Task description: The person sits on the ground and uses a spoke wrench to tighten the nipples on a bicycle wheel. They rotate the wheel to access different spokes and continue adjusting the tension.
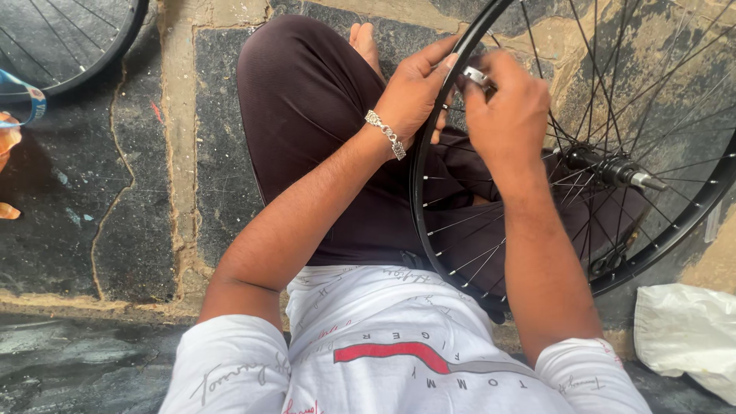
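just rim (420, 165) between both hands

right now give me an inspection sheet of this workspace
surface: cracked stone floor, dark slabs with pale joints
job's things: black spoked wheel upright over the lap, hub axle to the right
clutter: white plastic bag at lower right
fingers: left hand grips the rim; right hand pinches a small silver tool at the rim
cables: nothing seen
surroundings: second wheel at upper left
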